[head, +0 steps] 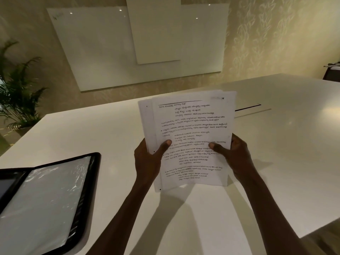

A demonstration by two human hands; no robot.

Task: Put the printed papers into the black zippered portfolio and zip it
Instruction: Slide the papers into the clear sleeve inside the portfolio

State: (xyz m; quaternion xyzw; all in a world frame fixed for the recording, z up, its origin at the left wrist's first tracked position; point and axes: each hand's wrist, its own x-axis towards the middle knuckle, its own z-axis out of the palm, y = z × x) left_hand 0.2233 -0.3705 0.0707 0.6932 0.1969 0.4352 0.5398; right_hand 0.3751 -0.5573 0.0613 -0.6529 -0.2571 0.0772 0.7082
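Note:
A stack of printed papers (191, 122) stands nearly upright above the middle of the white table, its sheets slightly fanned at the top left. My left hand (147, 159) grips the stack's left edge with the thumb on the front page. My right hand (233, 155) grips the right edge the same way. The black zippered portfolio (92, 173) lies open at the lower left of the table, showing clear plastic sleeves inside. It is well apart from the papers and partly cut off by the frame.
The white table (276, 144) has a dark cable slot (248, 108) behind the papers and an edge at the lower right. White boards (147, 43) hang on the far wall. A potted plant (16, 89) stands at the left.

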